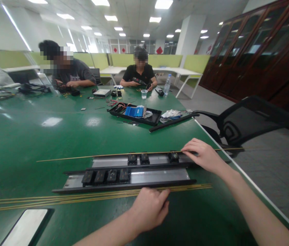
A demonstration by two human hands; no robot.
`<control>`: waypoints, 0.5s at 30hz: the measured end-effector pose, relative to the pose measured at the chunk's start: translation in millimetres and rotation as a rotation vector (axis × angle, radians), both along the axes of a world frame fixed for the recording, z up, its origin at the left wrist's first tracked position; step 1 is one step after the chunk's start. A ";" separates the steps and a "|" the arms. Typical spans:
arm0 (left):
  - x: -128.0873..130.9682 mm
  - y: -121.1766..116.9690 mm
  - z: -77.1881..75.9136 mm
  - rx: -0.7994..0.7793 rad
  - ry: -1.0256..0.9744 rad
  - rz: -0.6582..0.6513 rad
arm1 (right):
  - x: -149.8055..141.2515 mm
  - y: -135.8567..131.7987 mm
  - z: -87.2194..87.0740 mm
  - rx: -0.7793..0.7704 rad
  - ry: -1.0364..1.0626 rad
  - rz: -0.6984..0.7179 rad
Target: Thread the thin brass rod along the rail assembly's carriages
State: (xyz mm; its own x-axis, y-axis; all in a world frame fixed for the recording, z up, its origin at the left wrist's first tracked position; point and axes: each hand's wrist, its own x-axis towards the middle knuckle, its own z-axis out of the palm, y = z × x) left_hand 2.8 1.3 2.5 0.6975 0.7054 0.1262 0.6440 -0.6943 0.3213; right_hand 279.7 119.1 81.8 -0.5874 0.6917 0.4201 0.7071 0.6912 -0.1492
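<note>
My right hand [202, 155] pinches a long thin brass-coloured rod [82, 158] that runs along the far edge of the rear metal rail [113, 162] and out past the table edge. Several black square modules [144, 158] are seated in that rail. Closer to me, a second rail [159, 177] holds more black modules [112, 175] toward its left end. My left hand [149, 206] is closed, its fingers curled beside a loose bundle of brass-coloured rods [82, 197] on the table. Whatever its fingers hold, if anything, is hidden.
A white-topped slab with dark edges [26, 225] lies at lower left. Farther back are a black tray [154, 118] with a blue item, gloves [171, 115], a dark bar [170, 123], a cup [144, 94] and a bottle [168, 84]. A chair [257, 116] stands right; people sit across.
</note>
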 end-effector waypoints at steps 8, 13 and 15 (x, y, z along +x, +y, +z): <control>-0.6 -0.2 -2.3 0.013 0.005 -0.004 | 4.3 -0.7 0.5 -0.018 0.002 -0.016; -0.2 -0.4 -3.1 0.014 -0.004 0.002 | 5.4 -0.4 -0.6 -0.018 -0.004 -0.023; -0.1 -0.7 -3.2 0.012 -0.003 0.005 | 6.0 -0.4 -1.1 -0.020 -0.004 -0.023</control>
